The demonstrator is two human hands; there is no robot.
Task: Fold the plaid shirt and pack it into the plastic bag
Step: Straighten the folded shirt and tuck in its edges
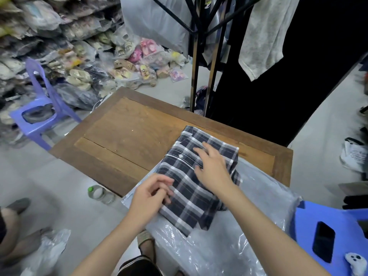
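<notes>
The folded shirt (191, 188) lies at the table's (127, 136) near right edge, partly on the bag (264, 198). The left grip (149, 198) pinches its side fold; the right grip (214, 168) presses flat, unclenched. Soft, light and likely to unfold, so it is best lifted by both side edges.

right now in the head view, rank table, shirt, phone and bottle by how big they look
1. table
2. shirt
3. phone and bottle: they look about alike, so they are unranked
</notes>
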